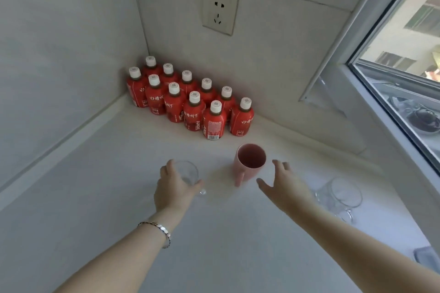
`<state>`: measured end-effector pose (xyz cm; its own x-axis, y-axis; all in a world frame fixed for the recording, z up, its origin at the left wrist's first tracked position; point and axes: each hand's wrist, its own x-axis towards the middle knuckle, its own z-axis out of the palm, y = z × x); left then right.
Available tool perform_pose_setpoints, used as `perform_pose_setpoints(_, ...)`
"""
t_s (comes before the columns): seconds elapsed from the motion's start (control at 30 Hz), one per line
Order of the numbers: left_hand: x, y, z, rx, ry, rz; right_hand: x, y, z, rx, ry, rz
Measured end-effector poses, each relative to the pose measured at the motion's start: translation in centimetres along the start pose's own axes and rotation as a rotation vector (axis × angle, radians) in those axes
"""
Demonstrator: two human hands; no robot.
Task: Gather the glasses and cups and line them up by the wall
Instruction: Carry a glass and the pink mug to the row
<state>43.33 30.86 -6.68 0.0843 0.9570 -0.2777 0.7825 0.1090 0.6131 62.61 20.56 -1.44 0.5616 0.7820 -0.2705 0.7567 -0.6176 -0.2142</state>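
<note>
Counter (119, 197): smooth, matt white.
Pink mug (250, 164): matt, looks ceramic.
Tumbler (189, 173): clear glass.
Glass mugs (340, 195): clear, glossy.
Bottles (190, 102): red glossy plastic wrap, white plastic caps.
Bracelet (162, 231): shiny, metallic-looking links.
Walls (59, 43): smooth pale tile.

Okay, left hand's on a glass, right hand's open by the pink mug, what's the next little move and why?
Probably close the right hand around the pink mug: its fingers are spread, not yet touching, while the left hand already grips a clear glass.
</note>
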Motion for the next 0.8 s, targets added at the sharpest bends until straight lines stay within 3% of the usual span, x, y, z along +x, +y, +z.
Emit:
perform_pose_setpoints(0.1, -0.6, -0.9, -0.6, -0.008, 0.01, 0.06, 3.2, -2.1, 0.7, 0.157, 0.067, 0.054)
perform_pose_setpoints(0.23, -2.2, -2.1, -2.2, 0.023, -0.017, 0.073, 5.2, -4.5, 2.3, 0.118, -0.005, 0.075)
perform_pose_setpoints(0.4, -4.9, -3.4, -4.6, 0.047, -0.03, 0.131, 4.5, -3.9, 2.4, 0.19, 0.025, 0.041)
perform_pose_setpoints(0.8, -19.1, -6.5, -7.6, -0.013, -0.007, 0.013, -11.2, -0.1, -2.8, 0.026, -0.19, -0.5)
